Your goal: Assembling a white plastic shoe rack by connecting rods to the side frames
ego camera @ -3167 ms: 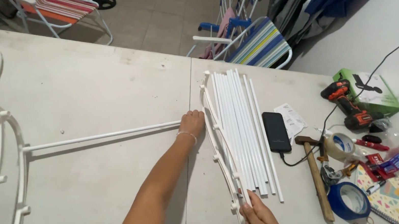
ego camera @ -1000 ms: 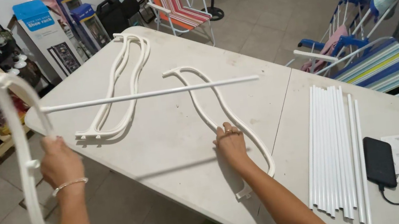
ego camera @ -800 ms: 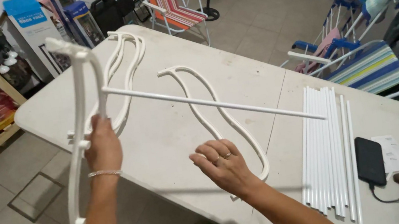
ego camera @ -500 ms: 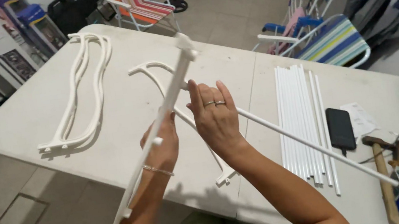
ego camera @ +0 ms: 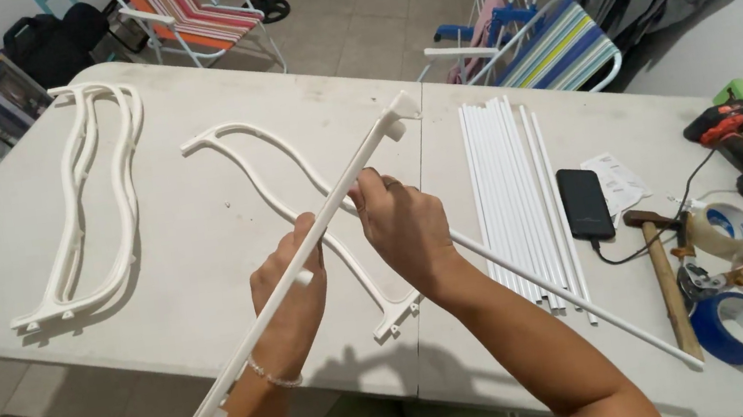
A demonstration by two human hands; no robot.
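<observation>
White folding table (ego camera: 206, 259), item: I log left hand (ego camera: 286, 287) gripping long white plastic rail (ego camera: 316, 221) running diagonally, right hand (ego camera: 402, 223) pinching thin white rod (ego camera: 575, 301) at it.

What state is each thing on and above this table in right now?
Long white plastic rail: lifted, tilted, gripped by left hand.
Thin white rod: slanting, pinched by right hand at the rail.
Curved white frame piece: flat on table.
Bundle of white rods: lying flat.
Black phone: lying flat, cable attached.
</observation>
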